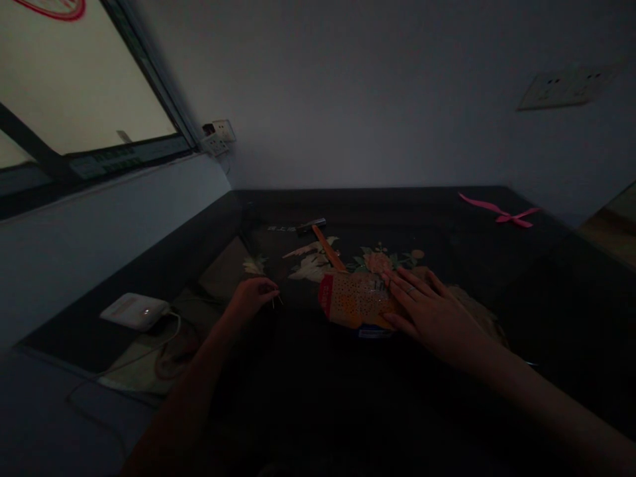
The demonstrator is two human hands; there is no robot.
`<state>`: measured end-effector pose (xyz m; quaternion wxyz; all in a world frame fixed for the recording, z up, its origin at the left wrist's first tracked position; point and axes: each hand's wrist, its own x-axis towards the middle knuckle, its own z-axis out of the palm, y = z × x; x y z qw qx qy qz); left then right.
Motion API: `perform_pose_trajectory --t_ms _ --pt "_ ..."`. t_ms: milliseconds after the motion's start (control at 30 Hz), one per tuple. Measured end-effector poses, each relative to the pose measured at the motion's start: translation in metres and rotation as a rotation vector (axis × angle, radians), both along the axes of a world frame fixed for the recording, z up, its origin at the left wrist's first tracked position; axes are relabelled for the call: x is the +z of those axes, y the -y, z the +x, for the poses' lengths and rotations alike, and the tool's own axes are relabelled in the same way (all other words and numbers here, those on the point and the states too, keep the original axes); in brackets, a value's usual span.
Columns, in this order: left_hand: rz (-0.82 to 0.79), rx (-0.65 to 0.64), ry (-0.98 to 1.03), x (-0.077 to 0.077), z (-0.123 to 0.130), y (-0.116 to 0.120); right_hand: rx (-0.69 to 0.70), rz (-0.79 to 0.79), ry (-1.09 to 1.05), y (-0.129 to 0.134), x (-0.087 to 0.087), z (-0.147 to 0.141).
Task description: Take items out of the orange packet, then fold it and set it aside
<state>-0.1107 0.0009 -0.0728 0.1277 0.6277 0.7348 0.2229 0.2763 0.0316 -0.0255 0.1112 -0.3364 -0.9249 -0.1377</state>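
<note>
My left hand (254, 296) is closed in a pinch over the dark tabletop. A couple of thin pale sticks (277, 301) poke out below its fingertips; what exactly they are is too small and dim to tell. My right hand (422, 308) lies with fingers stretched out on the right part of a food packet (352, 301), thumb along its near side. Orange and tan with a dotted print, the packet has a red left end. Just behind it lies a hammer (325, 245), its wooden handle running toward the packet and its metal head farther back.
A white device (135, 311) with a cable lies at the left. Crumpled brownish material (477, 311) sits beyond my right wrist. A pink twisted strip (507, 215) is at the back right. Flowers (377, 260) decorate the table. Wall sockets (559, 89) are above.
</note>
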Motion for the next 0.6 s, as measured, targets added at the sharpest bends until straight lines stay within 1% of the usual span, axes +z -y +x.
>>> perform_pose_trajectory --t_ms 233,400,600 --pt "0.032 -0.021 -0.095 -0.003 -0.008 0.002 -0.015 -0.014 -0.014 0.001 0.0 -0.001" --pt "0.043 -0.004 -0.076 -0.001 -0.013 0.003 -0.019 -0.053 -0.047 0.001 0.0 0.0" --pt "0.042 0.011 -0.073 -0.006 -0.017 0.003 -0.021 -0.07 -0.049 -0.001 -0.002 0.001"
